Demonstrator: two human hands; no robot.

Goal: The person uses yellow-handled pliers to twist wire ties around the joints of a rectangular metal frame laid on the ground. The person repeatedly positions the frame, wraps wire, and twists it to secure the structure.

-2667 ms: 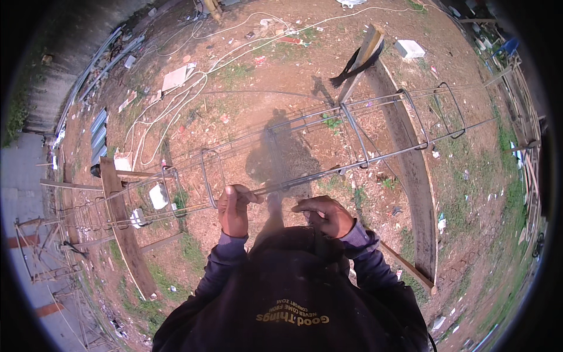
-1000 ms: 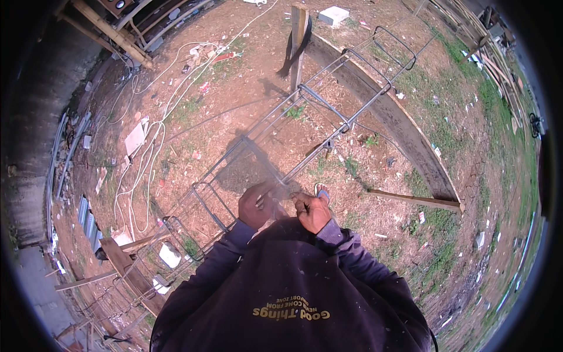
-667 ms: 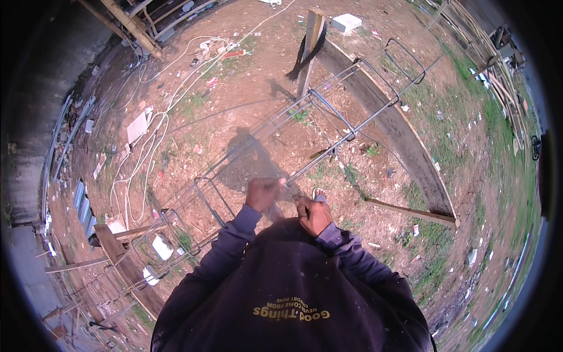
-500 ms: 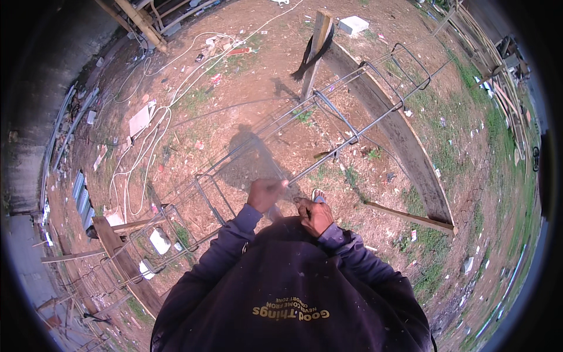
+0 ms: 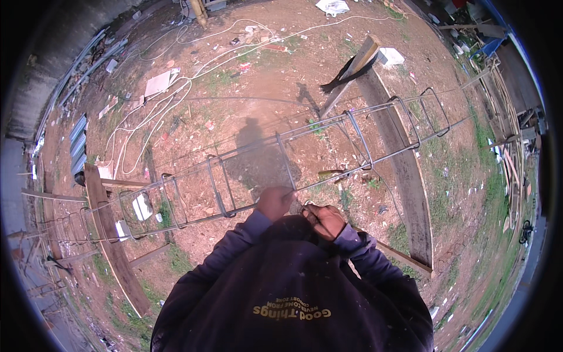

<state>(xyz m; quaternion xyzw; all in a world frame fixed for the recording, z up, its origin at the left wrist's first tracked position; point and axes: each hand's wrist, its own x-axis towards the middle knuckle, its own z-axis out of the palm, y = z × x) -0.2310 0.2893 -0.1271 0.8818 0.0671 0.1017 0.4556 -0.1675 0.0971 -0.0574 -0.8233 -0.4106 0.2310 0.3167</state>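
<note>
A long rebar cage (image 5: 390, 156) of thin steel bars and rectangular stirrups crosses in front of me, running from lower left to upper right. My left hand (image 5: 275, 202) is closed at its near bar, where one stirrup (image 5: 285, 161) comes down to it. Close on the right, just below that bar, my right hand (image 5: 324, 221) is also closed, fingers pinched together. Whatever it holds is too small and blurred to name. The two hands almost meet in front of my chest.
Wooden boards, one on the left (image 5: 114, 243) and one on the right (image 5: 402, 146), lie under the cage. Black strands (image 5: 346, 73) hang on a wooden post (image 5: 337, 97). White cable (image 5: 223, 61) winds over littered soil. White blocks (image 5: 142, 206) sit at left.
My view has turned, so the cage now runs flatter across it. Both hands stay close together at the near bar, and a stirrup now shows right at my left hand.
</note>
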